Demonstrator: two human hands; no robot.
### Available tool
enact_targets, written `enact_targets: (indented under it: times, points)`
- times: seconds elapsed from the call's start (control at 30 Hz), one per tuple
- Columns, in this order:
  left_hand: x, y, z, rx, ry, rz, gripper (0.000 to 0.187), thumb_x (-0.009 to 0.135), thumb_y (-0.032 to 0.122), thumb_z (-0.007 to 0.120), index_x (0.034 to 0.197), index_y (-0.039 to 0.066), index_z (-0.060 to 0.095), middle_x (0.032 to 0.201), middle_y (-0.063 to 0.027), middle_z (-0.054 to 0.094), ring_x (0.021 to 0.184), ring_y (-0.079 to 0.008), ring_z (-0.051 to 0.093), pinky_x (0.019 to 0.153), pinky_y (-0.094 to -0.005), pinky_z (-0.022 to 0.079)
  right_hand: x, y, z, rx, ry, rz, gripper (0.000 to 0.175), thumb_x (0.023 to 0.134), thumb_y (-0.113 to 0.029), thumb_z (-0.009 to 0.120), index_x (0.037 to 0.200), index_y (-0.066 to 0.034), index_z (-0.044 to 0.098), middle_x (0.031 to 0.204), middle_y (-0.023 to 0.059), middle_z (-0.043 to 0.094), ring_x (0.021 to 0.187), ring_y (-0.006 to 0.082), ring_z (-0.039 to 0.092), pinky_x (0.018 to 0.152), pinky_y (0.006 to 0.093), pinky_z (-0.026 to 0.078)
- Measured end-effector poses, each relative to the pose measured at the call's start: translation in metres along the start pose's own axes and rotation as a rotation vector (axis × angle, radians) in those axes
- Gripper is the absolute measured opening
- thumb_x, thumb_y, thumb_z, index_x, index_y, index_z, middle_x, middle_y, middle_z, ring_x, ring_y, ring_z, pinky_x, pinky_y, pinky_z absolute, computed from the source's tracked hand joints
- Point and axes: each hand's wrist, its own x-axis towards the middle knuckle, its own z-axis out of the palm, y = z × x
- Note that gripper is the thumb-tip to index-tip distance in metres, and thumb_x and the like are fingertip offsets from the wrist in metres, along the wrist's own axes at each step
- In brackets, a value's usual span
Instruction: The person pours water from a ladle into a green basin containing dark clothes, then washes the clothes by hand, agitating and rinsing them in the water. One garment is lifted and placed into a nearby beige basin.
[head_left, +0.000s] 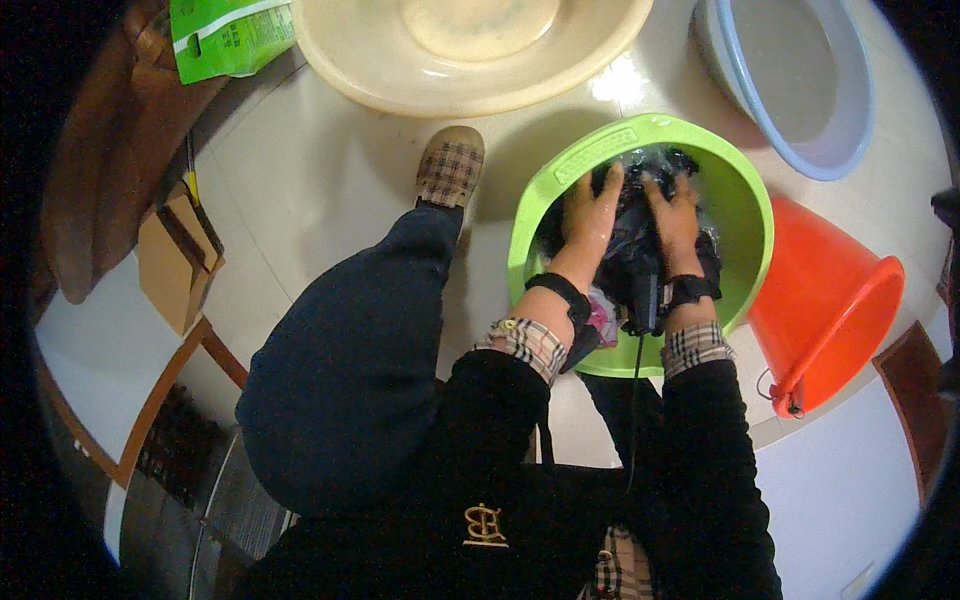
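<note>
Both my hands are inside a light green plastic basin (534, 225), over dark wet cloth (634, 225) lying in water. My left hand (592, 206) presses on the cloth at the basin's left side, fingers spread and fingertips partly hidden. Beside it, my right hand (674, 214) rests on the same cloth, its fingers apart too. Splashing water shows around the fingertips. A pink and white piece of cloth (602, 319) lies near my left wrist. Between my wrists is a dark oblong device (646, 300) with a thin cable. A black band circles each wrist.
A large cream basin (450, 101) stands ahead, and a blue basin (814, 165) holding cloudy water is at the upper right. An orange-red bucket (817, 292) lies tilted against the green basin's right side. A green plastic packet (232, 37) and a cardboard box (169, 270) are at left.
</note>
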Motion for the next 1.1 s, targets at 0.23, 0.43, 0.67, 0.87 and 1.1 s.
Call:
enact_targets:
  times: [0.23,0.43,0.67,0.87,1.1]
  points:
    - [0.010,-0.022,-0.001,-0.601,-0.081,-0.325,0.062,0.087,0.041,0.064,0.130,-0.001,0.052,0.120,-0.0154,0.060,0.107,-0.0239,0.056,0.093,-0.0345,0.044,-0.064,-0.043,-0.008,0.754,-0.325,0.124,0.041,0.087,-0.036,0.067,0.106,-0.0002,0.068,0.090,0.0043,0.068,0.079,0.0123,0.059,0.077,0.0283,0.048]
    - [-0.004,-0.010,0.015,-0.100,-0.179,-0.325,0.072,0.083,0.059,0.050,0.112,-0.006,0.062,0.109,-0.0320,0.062,0.108,-0.0459,0.057,0.093,-0.0462,0.043,-0.054,-0.027,-0.030,0.221,-0.023,-0.008,0.042,0.089,-0.038,0.062,0.099,0.0024,0.068,0.084,0.0183,0.070,0.079,0.0281,0.067,0.078,0.0356,0.050]
    - [-0.037,0.041,0.018,0.442,0.055,0.240,0.052,0.088,0.038,0.059,0.130,0.009,0.051,0.118,-0.0232,0.057,0.095,-0.0429,0.061,0.083,-0.0480,0.050,-0.028,0.004,-0.039,-0.219,0.285,-0.129,0.050,0.086,-0.041,0.062,0.114,0.0002,0.055,0.110,0.0281,0.054,0.102,0.0451,0.053,0.088,0.0506,0.044]
    - [-0.021,0.010,-0.006,0.673,-0.153,-0.161,0.048,0.094,0.039,0.050,0.137,0.017,0.045,0.128,-0.0231,0.051,0.109,-0.0405,0.057,0.086,-0.0517,0.049,-0.036,-0.010,0.009,-0.458,0.082,-0.424,0.050,0.082,-0.037,0.068,0.121,-0.0096,0.053,0.115,0.0216,0.053,0.107,0.0414,0.051,0.082,0.0524,0.047]
    - [-0.014,-0.006,-0.001,0.501,-0.011,-0.028,0.056,0.093,0.046,0.050,0.138,0.014,0.044,0.132,-0.0270,0.050,0.120,-0.0435,0.048,0.102,-0.0510,0.037,0.012,0.000,-0.024,-0.063,-0.064,0.057,0.067,0.081,-0.045,0.069,0.125,0.0015,0.052,0.130,0.0282,0.052,0.121,0.0406,0.050,0.102,0.0427,0.040]
